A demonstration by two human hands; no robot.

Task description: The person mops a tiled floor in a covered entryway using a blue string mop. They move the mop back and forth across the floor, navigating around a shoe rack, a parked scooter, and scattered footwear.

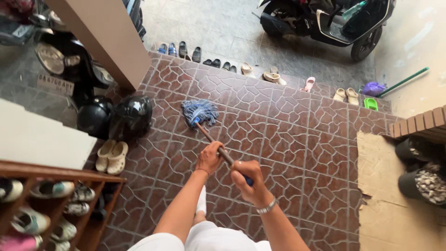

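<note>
I hold a mop with both hands. Its blue and white string head point(200, 112) rests on the brown patterned tile floor point(288, 135) ahead of me. The brown wooden handle point(210, 137) slants back toward me. My left hand point(209, 158) grips the handle lower down, closer to the mop head. My right hand point(246, 180) is closed around the handle's upper end, a silver bracelet on the wrist. My white-socked foot point(201, 201) shows below my arms.
Two black helmets point(116, 116) and cream clogs point(112, 156) lie left. A wooden shoe rack point(51, 204) stands at lower left. Several sandals point(218, 62) line the step edge. A black scooter point(325, 23) is parked beyond. Cardboard point(390, 195) and dark pots point(423, 181) sit right.
</note>
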